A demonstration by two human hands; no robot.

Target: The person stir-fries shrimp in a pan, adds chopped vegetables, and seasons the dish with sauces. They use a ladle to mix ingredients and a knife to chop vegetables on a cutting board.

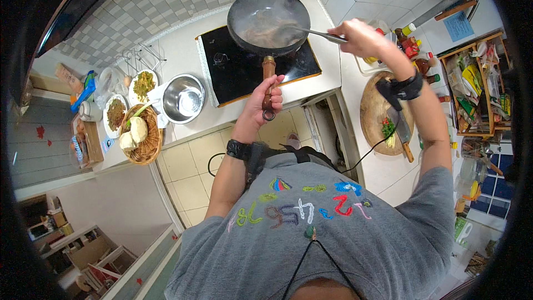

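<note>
My left hand (pixel 263 101) grips the wooden handle (pixel 269 68) of a dark wok (pixel 243 12). The wok sits tilted over a black glass cooktop (pixel 218 73), its inside turned partly towards me. Pale brown food, likely sliced meat (pixel 266 35), lies in its lower part with steam rising off it. In my right hand (pixel 360 39) is a metal cooking utensil (pixel 322 34), perhaps a spatula, held by its dark handle. Its far end reaches into the wok among the food, and steam blurs its shape.
Left of the cooktop stand a steel bowl (pixel 184 99), a wicker basket (pixel 156 143) with pale vegetables, and two plates of food. A round cutting board (pixel 372 100) on the right carries a cleaver (pixel 402 127) and chopped greens (pixel 388 127). Bottles (pixel 422 66) crowd behind it.
</note>
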